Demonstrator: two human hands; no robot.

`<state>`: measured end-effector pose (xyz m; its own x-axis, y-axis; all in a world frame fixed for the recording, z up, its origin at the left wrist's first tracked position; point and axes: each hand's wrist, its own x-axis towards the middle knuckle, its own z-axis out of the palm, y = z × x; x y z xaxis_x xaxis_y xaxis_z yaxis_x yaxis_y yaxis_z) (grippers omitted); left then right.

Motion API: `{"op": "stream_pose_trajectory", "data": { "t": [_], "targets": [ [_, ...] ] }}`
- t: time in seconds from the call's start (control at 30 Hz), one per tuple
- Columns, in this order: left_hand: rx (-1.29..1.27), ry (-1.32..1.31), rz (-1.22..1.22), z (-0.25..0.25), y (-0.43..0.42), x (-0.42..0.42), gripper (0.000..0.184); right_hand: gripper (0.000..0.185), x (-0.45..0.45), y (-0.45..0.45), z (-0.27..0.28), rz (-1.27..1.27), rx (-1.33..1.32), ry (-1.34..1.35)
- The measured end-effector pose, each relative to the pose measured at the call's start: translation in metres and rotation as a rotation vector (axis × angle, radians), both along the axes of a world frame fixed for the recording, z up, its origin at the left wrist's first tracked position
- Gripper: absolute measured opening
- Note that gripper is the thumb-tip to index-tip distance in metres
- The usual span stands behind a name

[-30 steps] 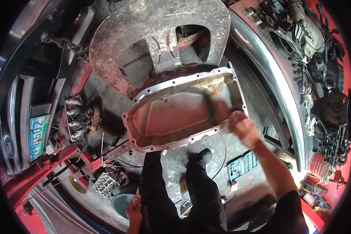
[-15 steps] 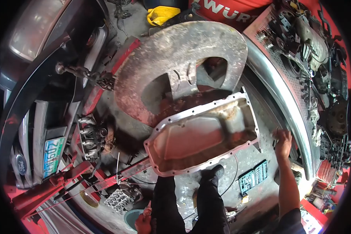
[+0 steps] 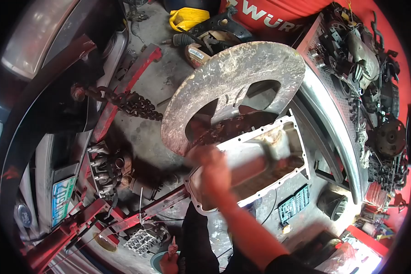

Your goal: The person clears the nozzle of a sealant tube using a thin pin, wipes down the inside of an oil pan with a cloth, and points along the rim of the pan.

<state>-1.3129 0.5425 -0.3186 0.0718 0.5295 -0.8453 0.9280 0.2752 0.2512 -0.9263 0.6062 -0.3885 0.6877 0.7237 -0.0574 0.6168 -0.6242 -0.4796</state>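
A metal oil pan (image 3: 285, 173) with a pale flange and brown stains inside rests tilted on a chair with a worn, rust-flecked backrest (image 3: 242, 59). Over the pan's left end is my right hand (image 3: 212, 171), smeared by motion, so its fingers and anything in them cannot be made out. Low in the view, beside my left leg, my left hand (image 3: 170, 261) is closed around a small pale, reddish object (image 3: 172, 245) that points upward.
A red stand (image 3: 77, 228) and rusty chain (image 3: 123, 101) are on the left, near a car front. An open socket set (image 3: 294, 204) and a black bucket (image 3: 332, 205) sit on the floor. Engine parts (image 3: 360, 59) fill the perforated bench at right.
My right hand has moved from beyond the pan's right side to over its left end. The view has shifted, showing more floor beyond the chair. My left hand keeps its hold.
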Motion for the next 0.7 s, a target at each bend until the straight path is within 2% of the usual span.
{"op": "stream_pose_trajectory", "data": {
  "t": [0.03,0.1,0.13,0.17,0.2,0.23,0.27,0.3,0.33,0.37,0.4,0.43,0.47,0.5,0.53,0.63,0.67,0.7],
  "targets": [
    [-0.009,-0.007,-0.023,0.003,0.006,0.003,0.032,0.039,-0.036,0.014,-0.001,0.025,-0.042,0.052],
    [-0.042,0.004,-0.045,0.000,0.011,-0.005,0.033,0.032,-0.080,0.029,0.007,0.136,0.273,0.172],
    [-0.068,0.020,-0.061,-0.002,0.012,-0.007,0.034,0.030,-0.096,0.032,0.025,0.181,0.258,0.214],
    [-0.080,0.005,-0.075,0.000,0.013,-0.006,0.034,0.029,-0.127,0.024,0.003,0.320,0.259,0.504],
    [-0.096,0.021,-0.032,0.006,0.015,-0.003,0.035,0.027,-0.117,0.026,0.038,0.475,0.034,0.566],
    [-0.114,0.035,0.012,0.006,0.014,0.000,0.036,0.027,-0.127,0.017,0.036,0.545,0.104,0.394],
    [-0.119,-0.244,0.444,-0.038,-0.014,-0.058,0.037,0.029,-0.117,0.010,0.042,0.513,0.197,0.307],
    [-0.138,-0.256,0.434,-0.033,-0.012,-0.046,0.037,0.031,-0.106,0.001,0.049,0.485,0.290,0.219],
    [-0.089,-0.075,0.135,-0.018,-0.005,-0.027,0.038,0.031,-0.085,-0.009,0.048,0.478,0.277,0.207],
    [-0.030,0.107,-0.163,-0.010,-0.003,-0.015,0.038,0.034,-0.054,-0.020,0.044,0.488,0.258,0.088],
    [0.016,0.091,-0.142,-0.026,-0.016,-0.039,0.037,0.038,-0.025,-0.033,0.037,0.498,0.242,-0.029],
    [0.018,0.086,-0.143,-0.025,-0.019,-0.036,0.037,0.043,0.001,-0.053,0.020,0.282,0.125,0.162],
    [0.066,0.066,-0.119,-0.020,-0.023,-0.031,0.037,0.045,0.041,-0.064,0.018,0.252,-0.090,0.145],
    [0.114,0.049,-0.094,-0.018,-0.028,-0.026,0.036,0.044,0.088,-0.076,0.020,0.442,-0.158,-0.141],
    [0.117,0.049,-0.091,-0.022,-0.037,-0.027,0.036,0.045,0.122,-0.087,0.030,0.431,-0.120,-0.304],
    [0.199,0.011,-0.179,-0.030,-0.068,-0.027,0.032,0.048,0.206,-0.133,0.006,0.336,-0.237,-0.304],
    [0.105,0.038,0.008,-0.028,-0.074,-0.017,0.031,0.046,0.234,-0.154,-0.011,0.283,-0.144,-0.254],
    [0.015,0.064,0.193,-0.026,-0.081,-0.009,0.030,0.047,0.251,-0.165,-0.012,0.213,-0.241,-0.330]
  ]
}}
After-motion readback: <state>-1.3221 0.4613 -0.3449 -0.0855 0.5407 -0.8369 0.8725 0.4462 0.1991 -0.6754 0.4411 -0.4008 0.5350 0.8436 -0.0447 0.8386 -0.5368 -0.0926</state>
